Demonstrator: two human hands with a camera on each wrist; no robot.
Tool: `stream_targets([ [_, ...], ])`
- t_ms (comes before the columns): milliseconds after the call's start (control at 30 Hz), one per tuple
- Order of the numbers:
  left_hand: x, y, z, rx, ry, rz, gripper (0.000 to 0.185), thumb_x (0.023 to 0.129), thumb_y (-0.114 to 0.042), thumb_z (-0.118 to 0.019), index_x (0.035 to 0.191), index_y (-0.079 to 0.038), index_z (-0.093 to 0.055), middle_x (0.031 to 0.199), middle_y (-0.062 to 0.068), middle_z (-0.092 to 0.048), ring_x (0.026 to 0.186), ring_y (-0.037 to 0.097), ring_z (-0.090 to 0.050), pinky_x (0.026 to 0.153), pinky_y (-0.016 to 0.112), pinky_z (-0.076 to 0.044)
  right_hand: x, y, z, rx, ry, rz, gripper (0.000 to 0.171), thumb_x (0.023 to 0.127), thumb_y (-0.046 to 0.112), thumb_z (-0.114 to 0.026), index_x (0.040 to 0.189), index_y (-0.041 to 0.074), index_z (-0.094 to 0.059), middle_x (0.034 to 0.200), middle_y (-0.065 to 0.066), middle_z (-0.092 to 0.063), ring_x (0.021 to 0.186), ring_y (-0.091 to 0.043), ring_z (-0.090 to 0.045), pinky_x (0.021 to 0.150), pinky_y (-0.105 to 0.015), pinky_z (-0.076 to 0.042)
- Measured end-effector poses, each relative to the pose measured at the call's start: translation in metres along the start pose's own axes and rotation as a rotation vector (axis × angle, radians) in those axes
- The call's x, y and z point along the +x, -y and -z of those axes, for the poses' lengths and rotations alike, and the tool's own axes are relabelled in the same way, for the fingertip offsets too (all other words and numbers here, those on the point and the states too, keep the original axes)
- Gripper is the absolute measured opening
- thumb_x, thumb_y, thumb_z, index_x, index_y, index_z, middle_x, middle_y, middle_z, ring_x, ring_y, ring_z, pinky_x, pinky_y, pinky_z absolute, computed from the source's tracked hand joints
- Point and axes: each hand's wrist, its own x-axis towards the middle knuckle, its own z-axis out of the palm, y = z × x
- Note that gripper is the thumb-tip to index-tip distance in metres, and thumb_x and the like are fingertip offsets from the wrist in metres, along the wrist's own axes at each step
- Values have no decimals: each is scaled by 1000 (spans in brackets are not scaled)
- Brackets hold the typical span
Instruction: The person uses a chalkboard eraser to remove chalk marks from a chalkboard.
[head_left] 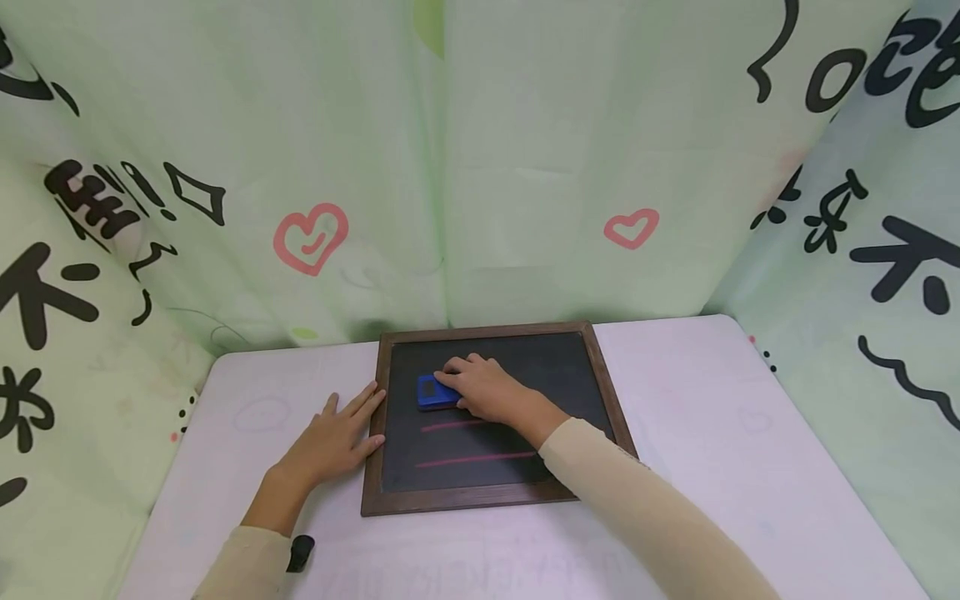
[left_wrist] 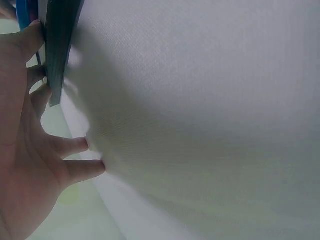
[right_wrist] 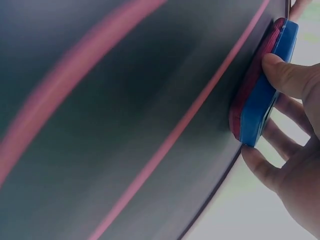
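Observation:
A small blackboard (head_left: 510,358) in a brown wooden frame lies on the white table. My right hand (head_left: 491,392) grips a blue eraser (head_left: 429,393) with thumb and fingers, its felt side against the board's upper left area. In the right wrist view the eraser (right_wrist: 265,95) shows a dark red felt layer under the blue body. Two pink lines (head_left: 476,459) run across the board below the eraser. My left hand (head_left: 330,446) lies with fingers spread at the left side of the frame (head_left: 372,467), thumb and fingertips touching its edge; some fingers reach the tabletop.
The white table (head_left: 720,467) extends around the board on both sides and in front. Behind it hangs a pale green curtain (head_left: 525,208) with hearts and black characters, which also closes off the left and right. A black band (head_left: 301,553) sits at my left wrist.

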Motion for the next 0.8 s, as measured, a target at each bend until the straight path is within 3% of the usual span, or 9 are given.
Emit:
stream_targets([
  [400,2,-2,-3,-7,22,23,71,105,-47,-56,164,-18,-31,172,4,-27,141,67,-32,99,79,-41,22,42,9,-103,17,-22,61,102,34,-66,158,23,-45,155,-1,-50,133,-27,-55,100,-44,-55],
  [800,1,0,-2,-16,19,21,72,104,-47,-57,164,-17,-32,172,4,-26,141,67,-33,99,79,-41,27,47,5,-111,-3,-48,61,101,35,-67,158,24,-46,153,-1,-52,129,-26,-57,99,-41,-56],
])
